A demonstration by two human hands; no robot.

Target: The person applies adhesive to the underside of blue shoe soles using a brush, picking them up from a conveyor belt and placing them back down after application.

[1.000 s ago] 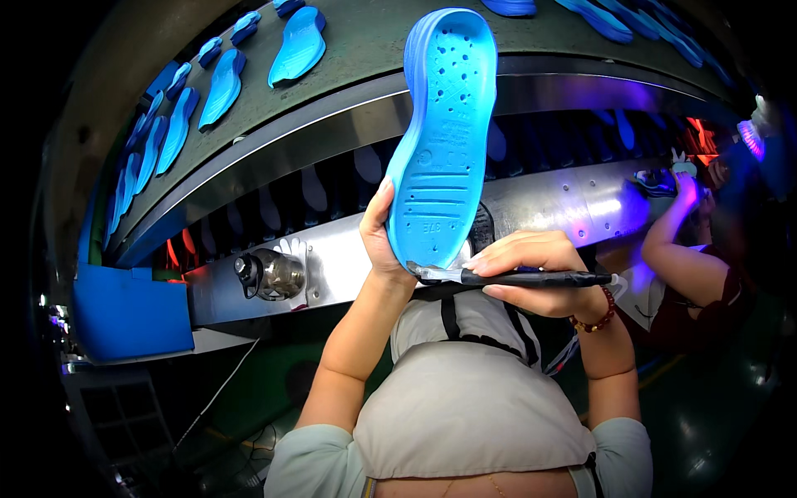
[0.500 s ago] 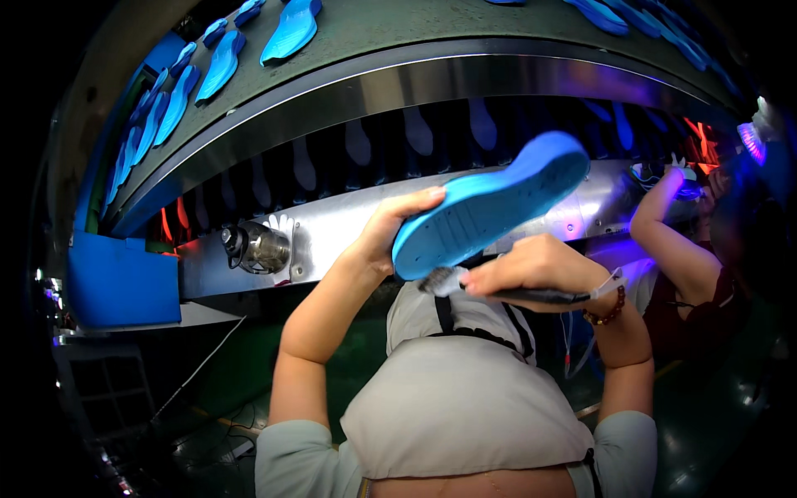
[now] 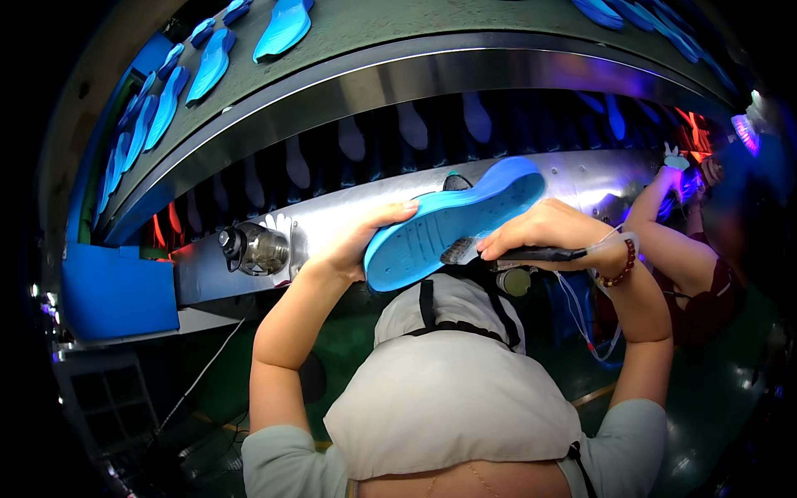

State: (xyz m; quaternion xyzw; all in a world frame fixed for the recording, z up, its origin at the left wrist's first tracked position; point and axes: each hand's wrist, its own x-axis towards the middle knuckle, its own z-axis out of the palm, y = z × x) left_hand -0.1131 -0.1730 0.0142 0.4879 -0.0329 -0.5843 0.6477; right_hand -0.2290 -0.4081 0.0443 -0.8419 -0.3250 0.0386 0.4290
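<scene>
My left hand (image 3: pixel 353 241) grips a blue shoe sole (image 3: pixel 432 224) at its near left end, with the thumb along the upper edge. The sole is tilted, and its inner face with small holes and grooves shows toward me. In my right hand (image 3: pixel 552 232) is a brush (image 3: pixel 540 254) with a dark handle and pale, greyish bristles. The bristles meet the sole near the middle of its lower edge; whether they press on the inner face or the rim, I cannot tell.
Ahead, a green conveyor belt (image 3: pixel 374 29) carries several blue soles (image 3: pixel 211 65). Below it, more soles lie in a dark opening. A clear bottle (image 3: pixel 261 249) stands on the metal ledge (image 3: pixel 324 217). A blue box (image 3: pixel 120 290) is at left, a co-worker's arm (image 3: pixel 672 241) at right.
The sole has shifted left and its far end has come lower. My right hand has turned, and the brush has travelled from the sole's near end toward the middle of its lower edge.
</scene>
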